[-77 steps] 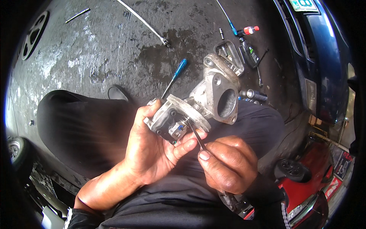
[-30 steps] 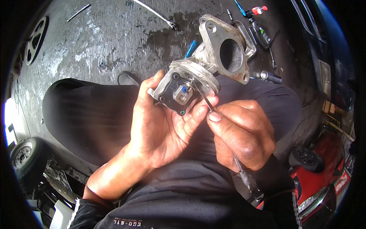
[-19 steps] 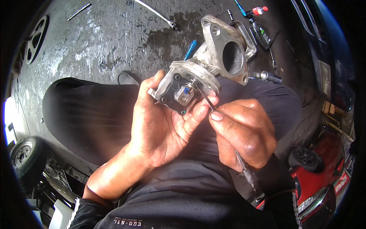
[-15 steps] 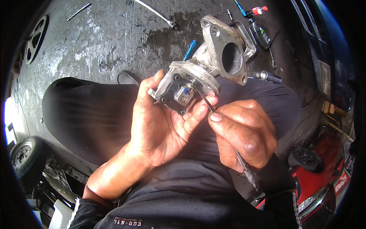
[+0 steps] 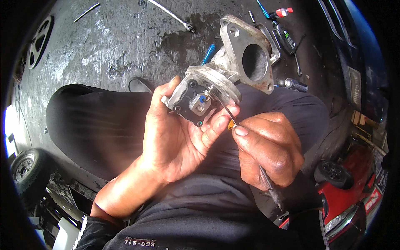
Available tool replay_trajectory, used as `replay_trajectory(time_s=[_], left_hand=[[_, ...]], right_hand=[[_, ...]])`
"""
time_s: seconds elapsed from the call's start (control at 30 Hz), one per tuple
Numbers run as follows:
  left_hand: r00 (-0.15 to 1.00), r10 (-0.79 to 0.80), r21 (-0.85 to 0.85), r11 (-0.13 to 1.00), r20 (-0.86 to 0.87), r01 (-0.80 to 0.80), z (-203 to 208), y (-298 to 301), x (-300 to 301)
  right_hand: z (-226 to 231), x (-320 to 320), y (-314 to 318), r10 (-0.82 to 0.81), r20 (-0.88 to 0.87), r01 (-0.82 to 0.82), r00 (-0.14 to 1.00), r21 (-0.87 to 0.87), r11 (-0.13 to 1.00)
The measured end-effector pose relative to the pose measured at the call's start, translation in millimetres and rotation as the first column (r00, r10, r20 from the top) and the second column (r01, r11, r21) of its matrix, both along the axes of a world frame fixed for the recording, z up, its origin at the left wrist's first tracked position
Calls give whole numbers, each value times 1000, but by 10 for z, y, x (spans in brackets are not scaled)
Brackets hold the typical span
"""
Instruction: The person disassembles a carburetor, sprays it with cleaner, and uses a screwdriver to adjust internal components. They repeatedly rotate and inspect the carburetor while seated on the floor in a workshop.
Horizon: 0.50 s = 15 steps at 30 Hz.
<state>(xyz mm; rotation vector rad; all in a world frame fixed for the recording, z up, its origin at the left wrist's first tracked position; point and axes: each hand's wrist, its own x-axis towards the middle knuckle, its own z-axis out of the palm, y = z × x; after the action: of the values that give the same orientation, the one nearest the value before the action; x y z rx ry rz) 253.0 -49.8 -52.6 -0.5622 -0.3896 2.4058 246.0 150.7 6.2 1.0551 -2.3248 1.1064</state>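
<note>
My left hand (image 5: 171, 141) cradles a grey metal valve (image 5: 214, 79) above my lap, its thumb and fingers around the housing's near end. A flanged pipe opening on the valve faces up at the right. The near end has a dark plate with a small block and a blue spot, and a spring shows beside it. My right hand (image 5: 273, 148) pinches a thin dark rod-like tool (image 5: 267, 179). The tool's slim tip points into the gap by the spring; whether it touches is unclear. A small orange piece (image 5: 231, 124) shows at my right fingertips.
Beyond my crossed legs, a blue-handled tool (image 5: 208, 54) and a long wrench (image 5: 173, 16) lie on the stained floor. A black bottle (image 5: 284, 37) and spray can (image 5: 296, 85) are at right. A wheel (image 5: 26, 166) stands left; a red car (image 5: 346, 187) is at lower right.
My right hand has shifted slightly right and down with the tool, and more of the orange piece shows. The valve's flanged end has tipped a little; my left hand has hardly moved.
</note>
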Motion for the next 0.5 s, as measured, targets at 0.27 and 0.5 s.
replay_trajectory(time_s=[0.27, 0.5], left_hand=[[1000, -10, 3, 1000, -18, 10, 5, 14, 9], [1000, -28, 7, 1000, 1, 28, 5, -2, 11]], right_hand=[[-4, 21, -55, -27, 5, 28, 1000, -56, 998], [-65, 23, -83, -44, -1, 44, 999, -111, 993]])
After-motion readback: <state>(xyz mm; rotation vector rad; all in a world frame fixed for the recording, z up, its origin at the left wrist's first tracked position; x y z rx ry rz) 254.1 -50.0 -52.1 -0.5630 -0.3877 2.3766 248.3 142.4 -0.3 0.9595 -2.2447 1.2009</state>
